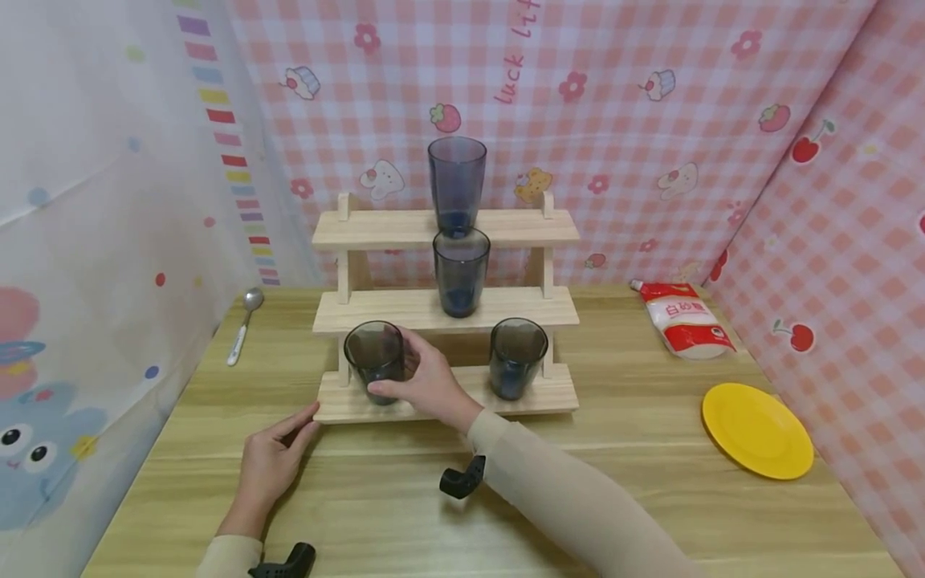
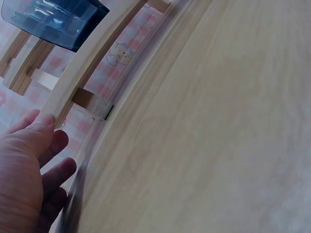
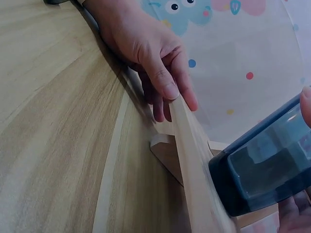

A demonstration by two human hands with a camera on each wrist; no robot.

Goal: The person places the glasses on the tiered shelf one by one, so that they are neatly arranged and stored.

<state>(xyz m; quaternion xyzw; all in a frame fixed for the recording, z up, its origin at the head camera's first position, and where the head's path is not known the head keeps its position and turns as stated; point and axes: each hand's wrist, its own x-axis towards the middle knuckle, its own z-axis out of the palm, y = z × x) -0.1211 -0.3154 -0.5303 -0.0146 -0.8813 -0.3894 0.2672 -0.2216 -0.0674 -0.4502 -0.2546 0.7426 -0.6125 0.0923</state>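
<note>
My right hand (image 1: 433,385) holds a dark tinted drinking glass (image 1: 374,361) at the left end of the bottom tier of a wooden three-tier shelf (image 1: 448,413). The thumb lies on its near side and the fingers go round its right. In the right wrist view the glass (image 3: 267,160) has its base at the board. My left hand (image 1: 270,461) pinches the bottom board's left end; the left wrist view shows the thumb and fingers of this hand (image 2: 24,165) at the board's edge (image 2: 92,53).
Another glass (image 1: 516,361) stands right on the bottom tier, one (image 1: 461,273) on the middle and one (image 1: 457,181) on top. A spoon (image 1: 246,325) lies left on the table (image 1: 405,514). A white-and-red bag (image 1: 682,321) and a yellow plate (image 1: 757,431) lie right.
</note>
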